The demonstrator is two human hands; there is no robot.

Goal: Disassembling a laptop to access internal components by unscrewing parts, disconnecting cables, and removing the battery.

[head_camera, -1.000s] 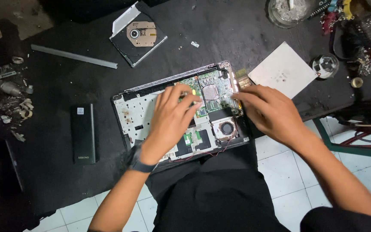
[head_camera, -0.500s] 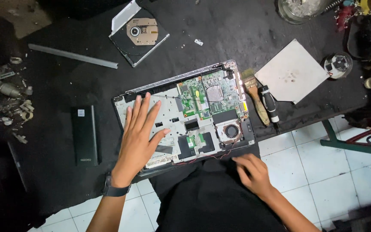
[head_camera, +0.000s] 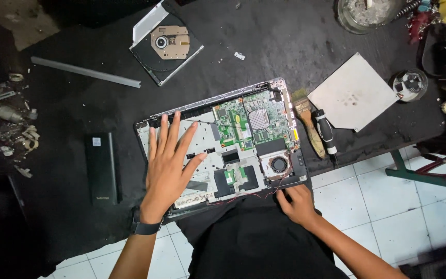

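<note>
An opened laptop base (head_camera: 202,111) lies on the black table with its green circuit board (head_camera: 251,124) and round fan (head_camera: 279,165) bared. My left hand (head_camera: 169,163) rests flat, fingers spread, on the pale left half of the base. My right hand (head_camera: 298,202) grips the near right corner of the base, next to a thin red wire. A paint brush (head_camera: 308,124) and a black screwdriver (head_camera: 326,133) lie just right of the laptop.
A removed optical drive (head_camera: 166,44) sits at the back, a grey strip (head_camera: 86,72) to its left. A black battery pack (head_camera: 100,168) lies left of the laptop. A pale square sheet (head_camera: 354,93), a small round tin (head_camera: 410,85), a glass bowl (head_camera: 365,13) and scrap parts (head_camera: 3,116) ring the table.
My right hand left the board's right edge and came down to the near right corner. My left hand slid left and flattened out. The brush and screwdriver now show.
</note>
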